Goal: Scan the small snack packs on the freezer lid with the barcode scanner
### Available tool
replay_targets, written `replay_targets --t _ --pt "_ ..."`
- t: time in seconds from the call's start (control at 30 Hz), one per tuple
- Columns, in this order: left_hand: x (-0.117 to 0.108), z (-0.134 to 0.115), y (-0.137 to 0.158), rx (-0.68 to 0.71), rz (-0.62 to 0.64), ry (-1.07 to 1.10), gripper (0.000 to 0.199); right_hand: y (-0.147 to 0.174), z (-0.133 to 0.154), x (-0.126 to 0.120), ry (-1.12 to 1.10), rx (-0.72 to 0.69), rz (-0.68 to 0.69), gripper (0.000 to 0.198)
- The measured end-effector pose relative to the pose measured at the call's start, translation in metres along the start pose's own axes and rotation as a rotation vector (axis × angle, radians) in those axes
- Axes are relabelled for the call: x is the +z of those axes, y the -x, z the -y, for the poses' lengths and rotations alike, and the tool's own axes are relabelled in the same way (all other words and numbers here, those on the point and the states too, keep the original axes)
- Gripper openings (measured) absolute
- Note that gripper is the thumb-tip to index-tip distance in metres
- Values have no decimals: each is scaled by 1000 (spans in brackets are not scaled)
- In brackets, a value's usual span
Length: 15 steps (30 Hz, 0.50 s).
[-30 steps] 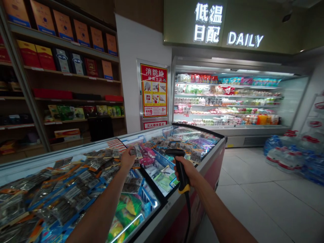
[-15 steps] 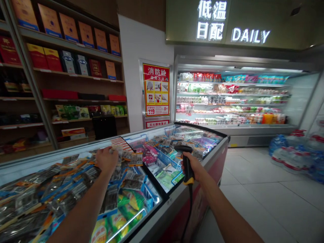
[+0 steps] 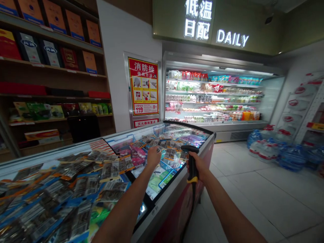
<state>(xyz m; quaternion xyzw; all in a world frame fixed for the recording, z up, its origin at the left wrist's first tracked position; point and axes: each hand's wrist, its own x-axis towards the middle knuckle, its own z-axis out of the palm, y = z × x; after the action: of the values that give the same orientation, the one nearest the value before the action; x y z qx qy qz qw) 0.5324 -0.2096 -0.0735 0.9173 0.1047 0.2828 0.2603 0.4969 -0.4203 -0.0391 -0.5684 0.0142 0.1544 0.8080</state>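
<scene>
My right hand [image 3: 199, 165] is wrapped tight around the grip of a black barcode scanner [image 3: 191, 161] with a yellow band at its base — the head of the scanner points toward the chest freezer [image 3: 177, 199], and its cable hangs down along the freezer's red front. My left hand [image 3: 153, 156] reaches out over the freezer's glass lid [image 3: 162, 175], fingers curled down onto the small dark packets [image 3: 165, 145] laid across the glass; from here I cannot tell whether it pinches one or only rests on them. More of the same packets [image 3: 76, 182], edged in blue and orange, lie in overlapping rows over the near part of the lid, to the left of my left forearm. Under the glass I see blue baskets [image 3: 169, 166] and bright green and pink packs.

Beyond the freezer stands a lit open cooler [image 3: 212, 98] full of goods under a sign reading DAILY [image 3: 231, 37]. A red and yellow fire-hydrant notice [image 3: 143, 86] hangs on the wall beside it — wooden shelves [image 3: 50, 67] with boxes fill the left. Bundles of water bottles [image 3: 280, 148] sit on the tiled floor at the right.
</scene>
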Motion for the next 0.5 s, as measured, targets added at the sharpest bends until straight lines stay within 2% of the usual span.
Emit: replay_targets --t 0.1,0.2,0.37,0.5 --pt "36 -15 2 -3 141 12 38 -2 3 -9 8 7 -16 25" --pt "54 -24 6 -75 195 -3 39 -1 3 -13 14 6 -8 27" --pt "59 -26 9 -168 168 21 38 -1 1 -13 21 17 -25 26" --pt "47 -13 -2 -234 150 156 38 1 -1 -8 41 15 4 25"
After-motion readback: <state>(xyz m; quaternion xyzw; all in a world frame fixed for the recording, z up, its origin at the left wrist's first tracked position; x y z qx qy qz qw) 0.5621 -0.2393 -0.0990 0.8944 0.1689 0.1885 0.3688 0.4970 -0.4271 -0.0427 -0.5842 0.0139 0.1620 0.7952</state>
